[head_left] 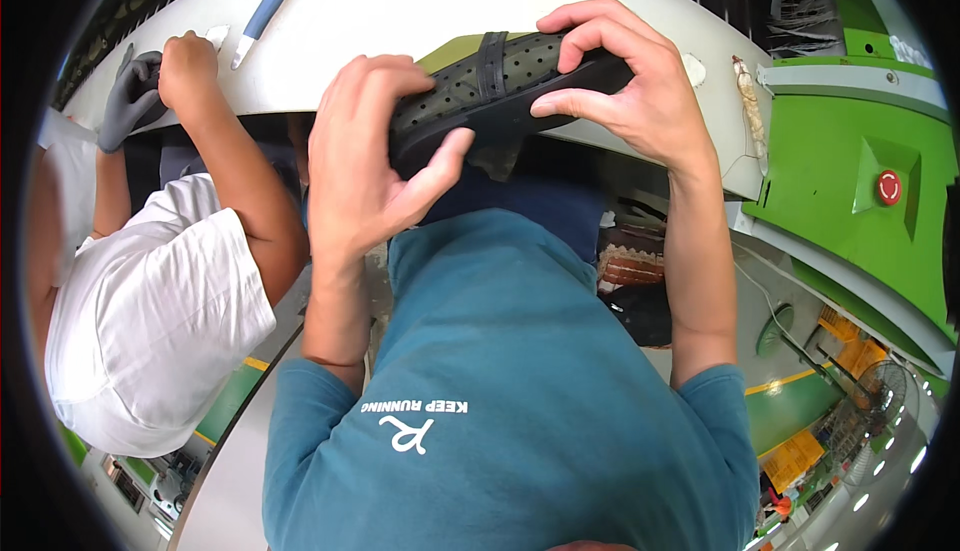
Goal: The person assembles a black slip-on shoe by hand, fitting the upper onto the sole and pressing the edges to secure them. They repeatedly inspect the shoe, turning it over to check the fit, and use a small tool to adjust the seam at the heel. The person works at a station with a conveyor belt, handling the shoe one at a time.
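Both hands raised in front of the chest, over the near edge of a curved white surface (420,1). Between them a black perforated shoe (500,86), lying roughly level with a slight upward tilt toward the person's right, a plain black strap crossing its upper near the middle. Left hand (365,156) wraps the shoe's left end: fingers curled over the top, thumb pressed up against the underside edge of the sole, so the hand is closed around that end. Right hand (625,86) grips the right end: fingers bent over the far side and top, thumb lying along the near edge of the sole, also closed on the shoe. A yellow-green patch shows just behind the shoe on the surface. The shoe is held clear above the person's teal shirt, not resting on the surface as far as can be seen. Farther back on the surface, toward the left, lies a knife-like tool with a blue handle (270,6), well apart from the shoe. At the left edge a co-worker in a white shirt (150,321) rests a bare hand on the surface, with a grey glove (130,96) just beside it. To the right stands a green machine housing (850,151) with a red button (888,188).
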The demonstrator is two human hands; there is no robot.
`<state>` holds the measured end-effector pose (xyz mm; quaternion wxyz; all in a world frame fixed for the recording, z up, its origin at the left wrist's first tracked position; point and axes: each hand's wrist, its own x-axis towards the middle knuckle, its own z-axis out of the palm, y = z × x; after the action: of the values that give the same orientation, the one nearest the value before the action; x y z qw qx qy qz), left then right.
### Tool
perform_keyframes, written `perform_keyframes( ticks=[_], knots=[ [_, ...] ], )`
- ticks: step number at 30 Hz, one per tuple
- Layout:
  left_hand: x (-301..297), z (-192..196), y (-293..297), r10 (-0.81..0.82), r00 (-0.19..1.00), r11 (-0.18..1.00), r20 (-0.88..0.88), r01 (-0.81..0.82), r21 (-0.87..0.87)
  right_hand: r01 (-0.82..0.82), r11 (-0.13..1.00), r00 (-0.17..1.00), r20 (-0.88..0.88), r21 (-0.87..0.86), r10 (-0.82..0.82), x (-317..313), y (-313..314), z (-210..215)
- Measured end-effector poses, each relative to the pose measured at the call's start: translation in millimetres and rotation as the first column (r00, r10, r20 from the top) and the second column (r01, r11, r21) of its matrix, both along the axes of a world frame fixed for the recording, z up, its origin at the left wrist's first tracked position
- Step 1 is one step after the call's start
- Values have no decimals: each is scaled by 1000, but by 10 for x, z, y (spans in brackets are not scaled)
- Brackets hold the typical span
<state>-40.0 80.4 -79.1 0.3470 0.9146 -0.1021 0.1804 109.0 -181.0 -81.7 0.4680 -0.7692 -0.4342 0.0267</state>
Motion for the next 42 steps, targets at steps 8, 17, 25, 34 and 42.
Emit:
perform_keyframes(
  ticks=[8,17,25,34,42],
  knots=[
    [718,139,-175,-226,907,973,-354,228,-39,-101,986,995,10,-133,104,36,43,165],
    [745,32,-109,-265,922,964,-282,255,-75,-126,960,990,35,-251,139,202,149,215],
    [774,157,-113,-276,893,961,-356,243,-135,-177,927,983,-109,-330,148,399,237,433],
    [793,31,-145,-289,925,954,-247,255,-160,-197,979,793,-580,49,189,650,-194,-100],
    [775,193,-229,-270,895,958,-354,213,-192,-163,939,689,-647,302,327,687,-286,-367]
  ],
)
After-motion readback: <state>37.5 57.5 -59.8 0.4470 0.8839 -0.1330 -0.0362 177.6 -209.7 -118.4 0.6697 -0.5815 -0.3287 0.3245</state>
